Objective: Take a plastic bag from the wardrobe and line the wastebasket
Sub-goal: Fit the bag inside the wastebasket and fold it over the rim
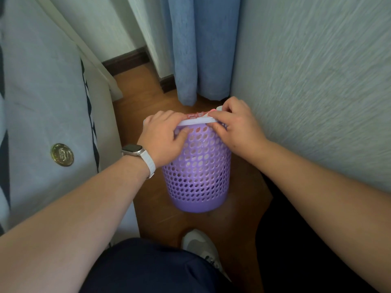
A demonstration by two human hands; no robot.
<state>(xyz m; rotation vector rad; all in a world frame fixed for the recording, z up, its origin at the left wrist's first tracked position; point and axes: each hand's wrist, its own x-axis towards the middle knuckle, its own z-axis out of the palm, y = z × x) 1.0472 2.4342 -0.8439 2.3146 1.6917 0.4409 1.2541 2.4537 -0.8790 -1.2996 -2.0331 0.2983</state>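
Observation:
A purple perforated wastebasket point(197, 176) stands on the wooden floor between a bed and a wall. A white plastic bag with red print point(195, 118) lies in its mouth, its edge folded over the near rim. My left hand point(164, 136) grips the rim and bag edge on the left side, thumb against the outer wall. On the right side my right hand point(234, 125) pinches the bag edge over the rim. Most of the bag is hidden inside the basket and under my hands.
A bed with a pale blue cover point(42, 102) lies close on the left. A textured wall point(317, 81) stands on the right and a blue curtain point(198, 49) hangs behind the basket. My shoe point(201, 246) is on the floor point(148, 96) in front.

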